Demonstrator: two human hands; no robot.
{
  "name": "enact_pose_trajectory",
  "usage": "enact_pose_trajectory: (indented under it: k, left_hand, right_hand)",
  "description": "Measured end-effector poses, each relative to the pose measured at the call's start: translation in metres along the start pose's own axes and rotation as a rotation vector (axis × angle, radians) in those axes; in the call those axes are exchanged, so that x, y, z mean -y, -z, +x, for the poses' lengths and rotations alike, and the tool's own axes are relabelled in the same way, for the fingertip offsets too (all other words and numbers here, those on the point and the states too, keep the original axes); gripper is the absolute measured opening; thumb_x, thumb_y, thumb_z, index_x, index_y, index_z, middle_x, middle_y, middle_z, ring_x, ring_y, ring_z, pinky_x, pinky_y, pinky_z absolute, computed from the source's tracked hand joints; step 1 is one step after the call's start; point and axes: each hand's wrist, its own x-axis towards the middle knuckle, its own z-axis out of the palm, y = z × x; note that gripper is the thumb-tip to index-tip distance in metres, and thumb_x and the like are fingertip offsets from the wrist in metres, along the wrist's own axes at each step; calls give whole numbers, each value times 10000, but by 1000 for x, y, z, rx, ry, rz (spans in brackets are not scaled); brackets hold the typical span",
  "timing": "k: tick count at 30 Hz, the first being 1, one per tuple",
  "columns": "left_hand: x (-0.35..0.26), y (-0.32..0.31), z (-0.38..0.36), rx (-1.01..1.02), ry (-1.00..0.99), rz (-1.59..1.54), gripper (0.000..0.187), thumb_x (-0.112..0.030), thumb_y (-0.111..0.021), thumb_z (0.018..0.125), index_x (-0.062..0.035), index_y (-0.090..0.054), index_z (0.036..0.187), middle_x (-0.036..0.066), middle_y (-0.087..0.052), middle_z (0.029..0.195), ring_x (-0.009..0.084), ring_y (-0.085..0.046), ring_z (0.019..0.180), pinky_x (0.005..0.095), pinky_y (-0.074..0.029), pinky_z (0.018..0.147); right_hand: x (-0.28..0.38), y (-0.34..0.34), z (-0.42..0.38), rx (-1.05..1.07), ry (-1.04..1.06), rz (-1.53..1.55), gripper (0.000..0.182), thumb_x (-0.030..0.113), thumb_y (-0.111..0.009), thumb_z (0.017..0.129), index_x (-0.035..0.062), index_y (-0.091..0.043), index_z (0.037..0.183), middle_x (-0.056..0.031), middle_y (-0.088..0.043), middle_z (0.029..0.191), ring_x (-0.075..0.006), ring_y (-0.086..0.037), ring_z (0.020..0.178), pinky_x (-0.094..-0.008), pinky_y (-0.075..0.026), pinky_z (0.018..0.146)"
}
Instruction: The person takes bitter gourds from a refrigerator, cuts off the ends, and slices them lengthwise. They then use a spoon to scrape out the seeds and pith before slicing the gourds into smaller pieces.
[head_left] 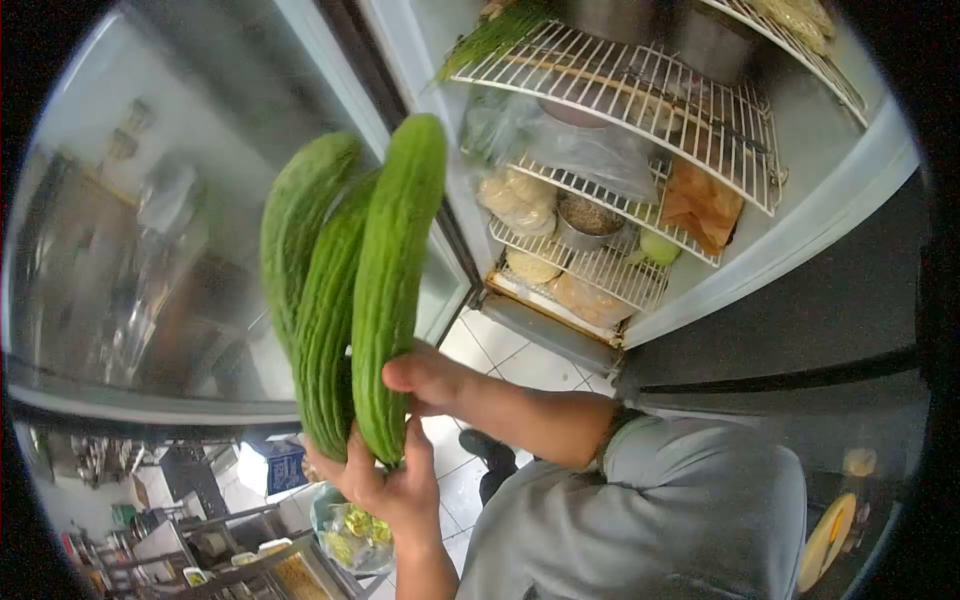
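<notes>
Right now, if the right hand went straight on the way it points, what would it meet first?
The rightmost ridged green vegetable; the right hand has its thumb on it. Past the other two vegetables, probably the glassy door, but depth is unclear.

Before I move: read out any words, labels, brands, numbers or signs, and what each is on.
No readable text.
Blue-and-white box: marks on its side, too small and blurred to read.
Long green vegetables: no label visible.
Brown bag: no lettering visible.

No readable text, markings on blue-and-white box (pixel 271 468), too blurred to read
</notes>
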Motion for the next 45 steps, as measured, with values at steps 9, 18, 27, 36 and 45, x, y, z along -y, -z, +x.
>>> enact_pose_trajectory:
  k: [9,18,27,36,45]
  left_hand:
    - [5,95,-89,-43,87,361,869,-659,-427,923,-2,-344,1486,352,-48,1549,488,-118,1448,559,-185,1142]
    - [44,206,-154,98,158,377,605,-434,-601,907,33,-534,1285,364,-290,1429,497,-242,1363,585,-188,1125]
    - [113,287,-198,10,303,402,423,-230,-576,933,11,-554,1280,357,-354,1380,494,-331,1317,515,-237,1130]
    - [282,244,-96,-162,474,-25,375,-248,-626,890,-56,-634,1212,278,-419,1379,438,-420,1255,481,-338,1082]
    - [310,223,-59,-126,226,-31,404,-270,-677,833,-8,-630,1136,311,-324,1430,453,-418,1286,449,-396,1069]
  right_hand:
    - [-71,-90,-18,241,-181,32,679,337,-793,739,-29,-531,1248,-134,-631,1135,-209,-625,991,-331,-539,880]
    - [-186,-141,-55,104,-322,125,526,196,-677,781,-43,-540,1229,-144,-628,1113,-211,-620,997,-346,-525,883]
    - [-344,-163,-30,97,-584,227,501,223,-648,795,-15,-544,1224,-150,-646,1083,-243,-655,956,-389,-545,888]
    - [-418,-62,145,151,-498,-51,292,303,-605,879,48,-622,1021,-82,-664,956,-202,-646,844,-366,-546,778]
    - [-392,-45,170,-107,-358,56,538,312,-513,892,-16,-478,1317,-171,-570,1249,-300,-551,1161,-423,-427,1026]
